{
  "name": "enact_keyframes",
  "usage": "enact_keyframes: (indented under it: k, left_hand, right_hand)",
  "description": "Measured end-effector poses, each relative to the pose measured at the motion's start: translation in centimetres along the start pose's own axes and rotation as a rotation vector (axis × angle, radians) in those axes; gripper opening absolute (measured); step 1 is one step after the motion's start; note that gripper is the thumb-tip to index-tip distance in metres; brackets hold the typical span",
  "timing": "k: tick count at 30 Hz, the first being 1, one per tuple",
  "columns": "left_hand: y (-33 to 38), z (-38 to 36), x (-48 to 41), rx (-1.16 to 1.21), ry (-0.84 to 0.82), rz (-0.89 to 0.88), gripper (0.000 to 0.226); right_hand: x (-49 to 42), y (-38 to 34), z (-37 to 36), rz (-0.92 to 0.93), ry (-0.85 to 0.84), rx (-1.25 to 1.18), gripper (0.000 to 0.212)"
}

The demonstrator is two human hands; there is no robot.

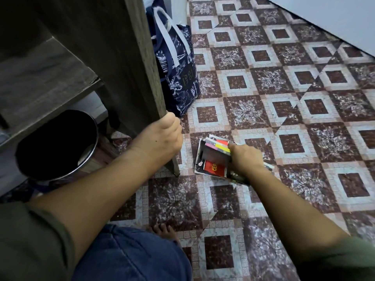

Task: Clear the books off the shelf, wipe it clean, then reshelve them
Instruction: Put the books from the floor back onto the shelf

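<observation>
1. At the left of the frame, a wooden shelf (40, 78) board ran across, bare on the part in view.
2. Below it, at lower left, a dark round bin (97, 138) with a shiny rim stood on the floor (284, 98).
3. The left hand (160, 138), left of centre, gripped the front edge of the shelf's upright side panel (121, 57). Its fingers (172, 120) were clenched round that edge, low down near the panel's foot.
4. Behind the panel, at upper centre, a blue-and-white patterned bag (180, 78) with pale handles stood on the floor, touching the panel's outer face.
5. At the bottom centre, a knee in blue jeans (132, 256) and a bare foot (162, 230) showed. Green sleeves covered both upper arms.
6. The books (213, 159) lay in a loose flat stack on the floor just right of the panel's foot, at the centre of the frame. Red, yellow and pink covers showed.
7. The right hand (246, 157) lay on the right side of the stack, grasping it. The thumb (232, 147) pressed on the yellow cover. The other fingers curled over the far edge, mostly hidden.
8. Brown-and-white patterned tiles covered the floor out to the right.
9. A pale wall (334, 17) met the floor at upper right.
</observation>
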State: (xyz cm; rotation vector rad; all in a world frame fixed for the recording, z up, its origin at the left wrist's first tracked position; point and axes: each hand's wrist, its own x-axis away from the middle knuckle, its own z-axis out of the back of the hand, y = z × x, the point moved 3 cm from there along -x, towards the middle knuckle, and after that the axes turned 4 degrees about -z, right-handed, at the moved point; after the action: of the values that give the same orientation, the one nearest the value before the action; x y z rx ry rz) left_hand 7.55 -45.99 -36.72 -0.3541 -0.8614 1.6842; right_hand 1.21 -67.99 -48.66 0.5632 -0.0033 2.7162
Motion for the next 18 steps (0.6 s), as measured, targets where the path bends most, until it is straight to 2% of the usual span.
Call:
enact_keyframes:
  k: [2, 4, 5, 6, 7, 8, 9, 12, 14, 18]
  left_hand:
    - [0.6, 0.9, 0.5, 0.123, 0.027, -0.027, 0.052]
    - [0.3, 2.3, -0.4, 0.316, 0.093, -0.012, 0.016]
    - [0.1, 2.4, -0.5, 0.423, 0.075, 0.039, 0.036]
    - [0.2, 2.5, -0.4, 0.507, 0.02, 0.052, 0.069]
    - [0.2, 2.8, -0.1, 0.578, -0.024, 0.078, 0.092]
    - [0.2, 3.3, 0.0, 0.62, -0.102, 0.072, 0.1]
    - [0.2, 3.9, 0.2, 0.656, -0.201, 0.049, 0.096]
    - [-0.2, 4.0, 2.2, 0.799, -0.433, 0.137, 0.056]
    - [-1.1, 4.1, 4.6, 0.792, -0.421, 0.188, 0.042]
    - [-4.2, 4.8, 11.9, 0.734, -0.362, 0.368, 0.028]
  right_hand:
    - [1.8, -0.8, 2.1, 0.03, 0.034, 0.011, 0.03]
    - [4.4, -2.1, 4.0, 0.108, 0.08, 0.049, 0.029]
    - [5.6, -2.9, 4.8, 0.151, 0.093, 0.057, 0.029]
    - [6.8, -3.8, 5.6, 0.196, 0.102, 0.057, 0.029]
    - [7.9, -4.7, 6.4, 0.237, 0.107, 0.044, 0.029]
    - [8.8, -5.5, 7.1, 0.271, 0.108, 0.027, 0.029]
    - [9.6, -6.4, 7.8, 0.303, 0.108, 0.006, 0.03]
    - [11.7, -9.1, 9.8, 0.391, 0.108, -0.063, 0.035]
    - [12.9, -10.9, 11.0, 0.432, 0.129, -0.122, 0.034]
    - [14.8, -13.5, 13.9, 0.523, 0.219, -0.236, 0.037]
